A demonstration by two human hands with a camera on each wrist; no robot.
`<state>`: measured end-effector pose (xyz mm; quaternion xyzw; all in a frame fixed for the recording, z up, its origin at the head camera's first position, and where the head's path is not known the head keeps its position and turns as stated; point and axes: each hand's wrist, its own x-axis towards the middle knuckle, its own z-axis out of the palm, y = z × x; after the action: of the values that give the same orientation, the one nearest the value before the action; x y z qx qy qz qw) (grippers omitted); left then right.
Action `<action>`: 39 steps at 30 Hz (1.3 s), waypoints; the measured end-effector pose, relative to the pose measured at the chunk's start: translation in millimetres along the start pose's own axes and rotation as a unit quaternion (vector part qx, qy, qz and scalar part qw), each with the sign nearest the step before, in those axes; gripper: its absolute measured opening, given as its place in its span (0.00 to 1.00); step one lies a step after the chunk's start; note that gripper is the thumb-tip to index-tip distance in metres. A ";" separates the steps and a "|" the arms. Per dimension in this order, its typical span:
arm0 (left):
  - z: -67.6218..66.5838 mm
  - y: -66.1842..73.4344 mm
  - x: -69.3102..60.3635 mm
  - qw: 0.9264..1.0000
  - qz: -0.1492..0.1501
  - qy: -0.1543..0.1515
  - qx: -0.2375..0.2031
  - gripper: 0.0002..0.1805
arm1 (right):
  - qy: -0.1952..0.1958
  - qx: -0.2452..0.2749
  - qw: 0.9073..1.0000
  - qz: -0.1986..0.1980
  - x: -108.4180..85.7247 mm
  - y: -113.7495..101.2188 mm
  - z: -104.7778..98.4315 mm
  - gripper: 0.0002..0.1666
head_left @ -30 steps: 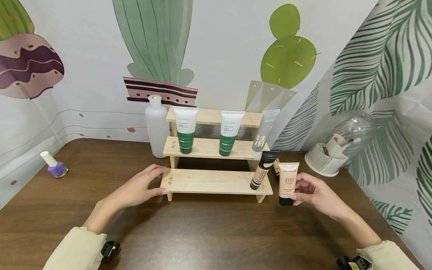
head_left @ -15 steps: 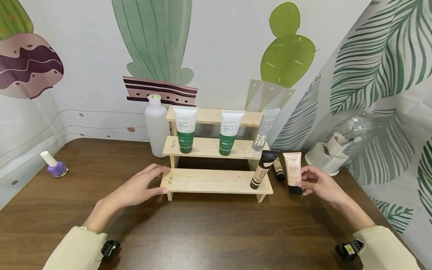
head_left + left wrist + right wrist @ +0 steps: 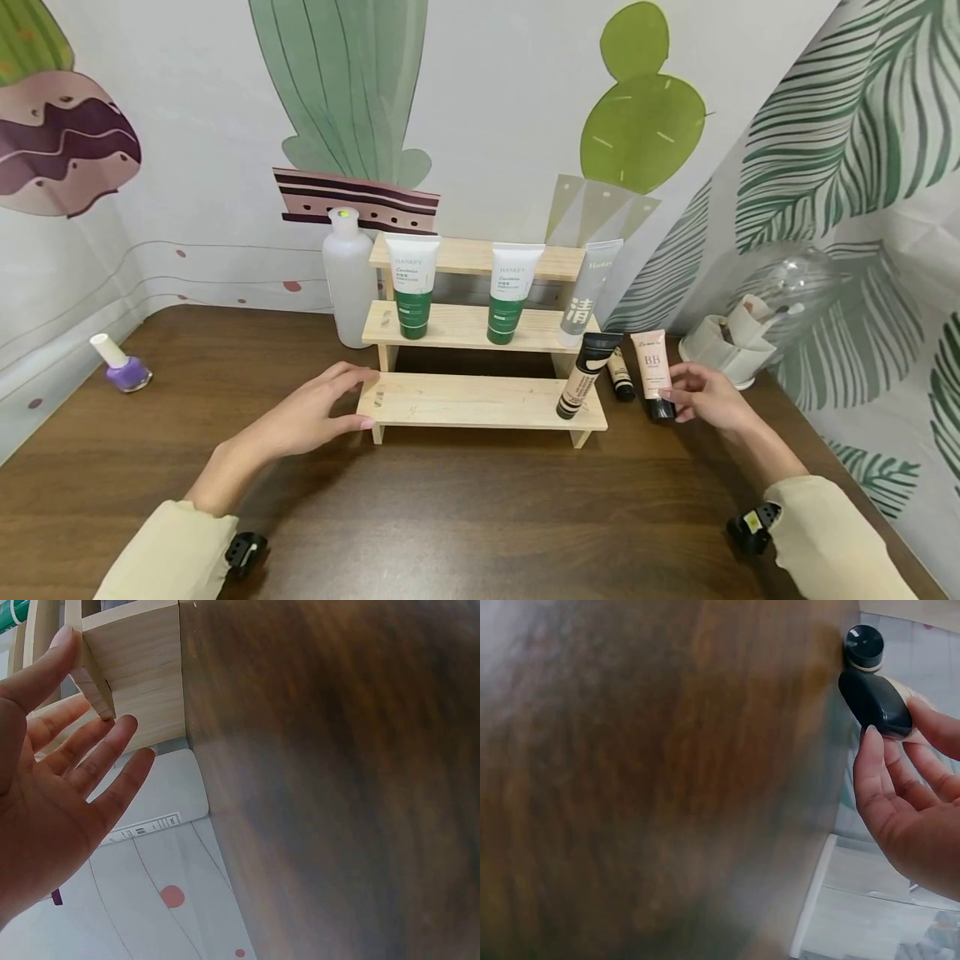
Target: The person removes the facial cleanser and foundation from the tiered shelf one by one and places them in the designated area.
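The right hand (image 3: 708, 398) pinches a pink BB tube (image 3: 654, 371) by its lower part, right of the wooden shelf (image 3: 465, 400). In the right wrist view the tube's black cap (image 3: 876, 703) is between thumb and fingers. The left hand (image 3: 315, 412) rests at the shelf's left end, fingers relaxed; the left wrist view shows its thumb and fingers (image 3: 120, 739) around the board's end. A black-capped beige tube (image 3: 580, 379) stands tilted on the bottom step. Two green-white tubes (image 3: 414, 287) (image 3: 512, 292) and a grey tube (image 3: 585, 296) stand on the middle step.
Another small beige tube (image 3: 619, 373) is between the shelf and the pink tube. Behind the right hand is a white brush holder (image 3: 723, 358) with a clear dome. A white bottle (image 3: 348, 279) stands behind the shelf's left side; purple nail polish (image 3: 127, 372) is far left.
The right hand has moved the pink tube back and to the right, away from the shelf, and the small beige tube shows more. The left hand has stayed in place.
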<state>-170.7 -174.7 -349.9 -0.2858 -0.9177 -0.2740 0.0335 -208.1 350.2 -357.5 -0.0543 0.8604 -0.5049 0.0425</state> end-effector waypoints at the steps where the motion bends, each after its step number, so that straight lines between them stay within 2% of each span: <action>1: -0.1 -0.1 0.0 1.000 0.000 0.000 0.000 0.31 | 0.000 0.000 1.000 0.002 1.0 1.3 0.4 0.21; 5: 0.0 -1.0 0.0 1.000 0.001 0.002 -0.002 0.31 | 0.001 0.003 1.000 0.008 5.5 6.3 1.4 0.21; 9: -0.3 -1.3 -0.2 1.000 0.001 0.002 -0.002 0.31 | 0.005 0.006 0.999 0.036 12.5 11.3 1.3 0.19; 14: -0.9 -1.2 -0.3 1.000 -0.001 0.000 -0.001 0.30 | 0.011 0.000 0.997 0.071 16.5 9.2 4.2 0.22; 20: -1.1 0.0 -0.3 1.000 -0.002 -0.002 -0.001 0.31 | 0.016 0.009 0.996 0.088 18.1 7.1 6.8 0.24; 30: -2.2 1.9 -1.7 1.000 0.003 0.002 -0.005 0.30 | -0.006 0.057 0.994 0.088 19.7 12.6 5.5 0.31; 35: -1.7 1.1 -0.8 1.000 -0.003 -0.001 -0.007 0.31 | -0.029 0.054 0.995 0.075 19.0 11.8 6.0 0.33; 39: -1.4 0.5 -0.4 1.000 0.002 -0.002 -0.004 0.31 | -0.034 0.052 0.995 0.075 18.2 8.7 8.3 0.33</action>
<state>-170.3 -175.3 -348.6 -0.2882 -0.9162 -0.2769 0.0308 -225.5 344.8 -369.5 -0.0038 0.8326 -0.5425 0.1120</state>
